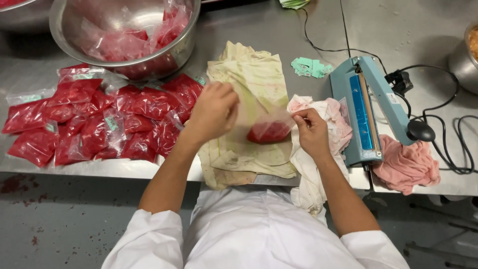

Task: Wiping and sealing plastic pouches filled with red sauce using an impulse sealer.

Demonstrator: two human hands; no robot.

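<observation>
Pouch [269,130] of red stuff, clear plastic, sits over the yellowish cloth [251,79] at the near edge of the steel table [279,30]. My left hand [214,112] is pinching its left side, and my right hand [311,132] is gripping the right edge. Filled red pouches [99,119] are piled to the left, with a steel bowl [124,30] beyond them. A blue heat sealer [366,107] sits on the right, just beside a white rag [328,124].

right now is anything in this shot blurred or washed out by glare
Head view: the left hand is slightly motion-blurred; the clear bag of red paste between both hands looks soft, its film hazy. Glare whitens the inside of the steel bowl and glints off the sealed red packets. The blue sealer is sharp.
</observation>
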